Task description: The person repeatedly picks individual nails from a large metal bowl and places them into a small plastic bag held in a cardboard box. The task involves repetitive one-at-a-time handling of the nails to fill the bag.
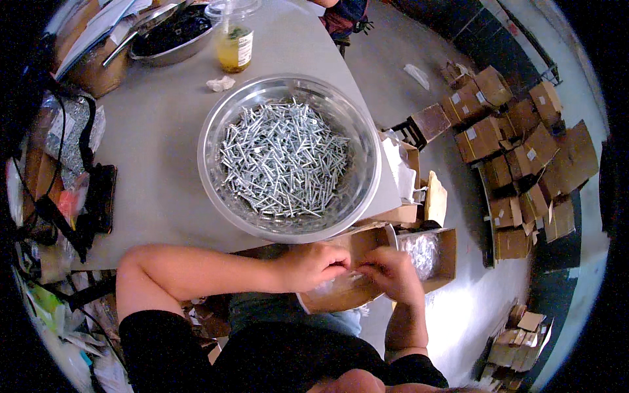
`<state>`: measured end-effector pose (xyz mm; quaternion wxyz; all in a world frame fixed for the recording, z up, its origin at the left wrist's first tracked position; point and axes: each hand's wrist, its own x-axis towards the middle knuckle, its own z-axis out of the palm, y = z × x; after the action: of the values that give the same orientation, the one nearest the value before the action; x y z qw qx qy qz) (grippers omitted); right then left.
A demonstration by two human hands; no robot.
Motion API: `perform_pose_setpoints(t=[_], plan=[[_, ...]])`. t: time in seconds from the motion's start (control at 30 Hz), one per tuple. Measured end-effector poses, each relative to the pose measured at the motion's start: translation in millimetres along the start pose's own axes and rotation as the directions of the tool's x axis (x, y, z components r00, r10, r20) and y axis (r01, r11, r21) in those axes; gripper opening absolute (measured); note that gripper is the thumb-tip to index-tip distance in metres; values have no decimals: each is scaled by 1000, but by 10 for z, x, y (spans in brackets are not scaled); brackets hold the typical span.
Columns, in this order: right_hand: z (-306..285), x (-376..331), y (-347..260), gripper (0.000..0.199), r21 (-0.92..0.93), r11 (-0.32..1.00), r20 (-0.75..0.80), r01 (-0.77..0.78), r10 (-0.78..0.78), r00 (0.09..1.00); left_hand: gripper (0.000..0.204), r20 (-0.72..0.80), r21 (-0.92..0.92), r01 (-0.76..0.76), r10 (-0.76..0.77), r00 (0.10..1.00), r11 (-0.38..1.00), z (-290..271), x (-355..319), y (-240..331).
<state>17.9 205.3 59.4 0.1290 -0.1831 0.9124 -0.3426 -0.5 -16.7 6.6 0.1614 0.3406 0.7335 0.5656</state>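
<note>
A small clear bag [344,280] lies between the two hands, over an open cardboard box [341,298] that sits just below the table edge, at the person's lap. The left hand [313,264] is curled, its fingertips pinched on the bag's left side. The right hand [392,270] is likewise curled, fingers bent in on the bag's right side; the two hands nearly touch above it. What the bag holds is too blurred to tell.

Just beyond the hands, on the grey table [157,150], stands a wide steel bowl [288,154] heaped with silvery screws [282,160]. Its near rim overhangs the table edge, close above the left hand. To the right of the right hand, a second box [429,252] holds shiny clear packets.

Farther back on the table stand a jar [234,39] of yellowish liquid, a crumpled scrap [220,83] and another metal bowl [171,34] of dark things. At the table's left edge lie a black phone [101,196] and cables. On the floor to the right, many small brown cartons [517,150] lie stacked and scattered.
</note>
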Motion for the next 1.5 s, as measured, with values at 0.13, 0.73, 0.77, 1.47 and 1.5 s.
perform_pose_setpoints(t=[0.13, 0.73, 0.77, 1.47, 1.5], plan=[[-306, 349, -375, 21, -149, 962, -230, 229, -259, 938, 17, -65, 101, -51, 57, 996, 994, 75, -26, -72], [-396, 1044, -867, 24, -184, 778, 292, 600, -540, 790, 22, -157, -117, -74, 55, 986, 990, 247, 36, -290], [-401, 1029, -868, 22, -169, 775, 255, 609, -562, 787, 22, -151, -149, -87, 64, 986, 985, 258, 41, -308], [-337, 594, -534, 24, 101, 853, -103, 512, -503, 858, 38, -78, -218, 19, -36, 996, 976, 43, 54, -57], [-358, 506, -524, 23, 106, 897, -24, 429, -429, 903, 40, -119, -204, -28, 4, 993, 979, 65, 60, -74]])
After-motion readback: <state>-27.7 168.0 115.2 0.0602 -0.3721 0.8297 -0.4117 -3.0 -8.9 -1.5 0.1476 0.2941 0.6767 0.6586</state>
